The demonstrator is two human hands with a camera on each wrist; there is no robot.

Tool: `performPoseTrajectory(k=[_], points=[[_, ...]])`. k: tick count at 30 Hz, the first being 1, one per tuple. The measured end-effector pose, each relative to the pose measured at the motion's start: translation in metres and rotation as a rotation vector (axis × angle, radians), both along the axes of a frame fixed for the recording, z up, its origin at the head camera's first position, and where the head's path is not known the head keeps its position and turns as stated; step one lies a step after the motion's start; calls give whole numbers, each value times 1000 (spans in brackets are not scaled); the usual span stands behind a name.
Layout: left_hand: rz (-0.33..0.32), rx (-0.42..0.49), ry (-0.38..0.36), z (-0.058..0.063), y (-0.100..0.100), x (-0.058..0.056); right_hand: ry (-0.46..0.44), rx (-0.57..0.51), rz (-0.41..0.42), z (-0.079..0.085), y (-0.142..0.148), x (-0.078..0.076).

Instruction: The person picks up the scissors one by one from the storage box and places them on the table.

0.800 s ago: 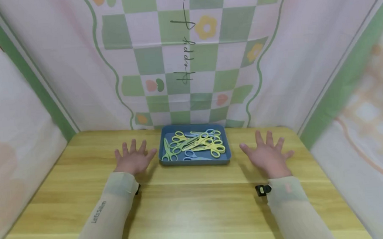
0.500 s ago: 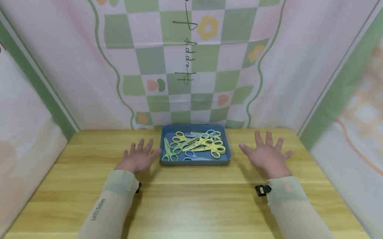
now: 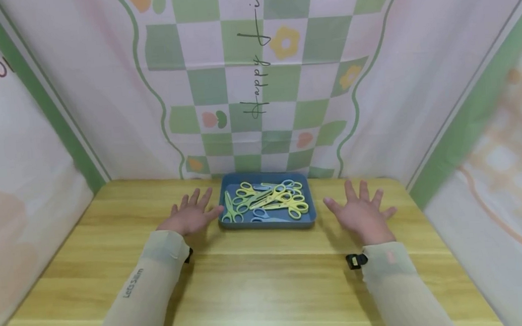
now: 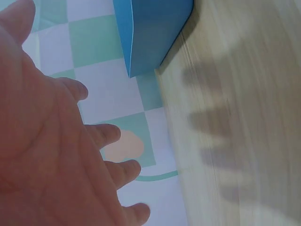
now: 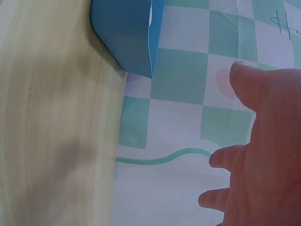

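A blue tray (image 3: pixel 270 225) stands at the back of the table in the head view. Inside it lie several scissors in a loose pile: yellow pairs (image 3: pixel 297 210), a green pair (image 3: pixel 231 210) at the left end and a blue pair (image 3: pixel 261 214) near the front. My left hand (image 3: pixel 187 218) is spread just left of the tray, its thumb close to the tray's edge. To the right of the tray, a little farther off, my right hand (image 3: pixel 362 215) is spread too. Both hold nothing. In each wrist view the hand hovers above the table, its shadow falling on the wood.
The wooden table (image 3: pixel 252 295) reaches back to a checked cloth (image 3: pixel 255 87) hanging behind the tray. More cloth (image 3: pixel 22 200) hangs along the left side and another printed cloth (image 3: pixel 506 166) along the right. A small black device (image 3: pixel 356 261) sits at the right wrist.
My left hand has moved right, bringing its thumb nearer the tray. The right hand has shifted very slightly left. Tray and scissors keep their place, while the head view has tilted slightly.
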State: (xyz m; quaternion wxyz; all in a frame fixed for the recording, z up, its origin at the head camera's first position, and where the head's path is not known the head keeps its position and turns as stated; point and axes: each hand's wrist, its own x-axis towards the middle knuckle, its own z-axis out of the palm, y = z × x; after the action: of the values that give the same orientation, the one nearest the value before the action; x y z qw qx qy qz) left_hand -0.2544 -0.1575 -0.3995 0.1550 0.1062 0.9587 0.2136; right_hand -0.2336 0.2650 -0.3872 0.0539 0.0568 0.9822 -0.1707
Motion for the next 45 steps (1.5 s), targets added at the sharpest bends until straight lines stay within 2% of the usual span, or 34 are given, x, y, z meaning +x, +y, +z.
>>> performPoseTrajectory(k=[15, 21, 26, 35, 39, 45], points=[[-16, 29, 5, 2, 10, -3, 37, 1, 37, -4, -10, -1], [-51, 70, 10, -6, 16, -10, 76, 22, 92, -4, -23, -2], [-43, 100, -6, -12, 20, -16, 85, 9, 115, -4, -34, -2], [-32, 49, -50, -35, 21, -29, 64, 2, 125, -12, -41, -4], [-34, 13, -51, -33, 23, -27, 51, -3, 126, -11, -42, -4], [-43, 10, -20, -36, 27, -27, 44, -11, 124, -7, -42, -4]])
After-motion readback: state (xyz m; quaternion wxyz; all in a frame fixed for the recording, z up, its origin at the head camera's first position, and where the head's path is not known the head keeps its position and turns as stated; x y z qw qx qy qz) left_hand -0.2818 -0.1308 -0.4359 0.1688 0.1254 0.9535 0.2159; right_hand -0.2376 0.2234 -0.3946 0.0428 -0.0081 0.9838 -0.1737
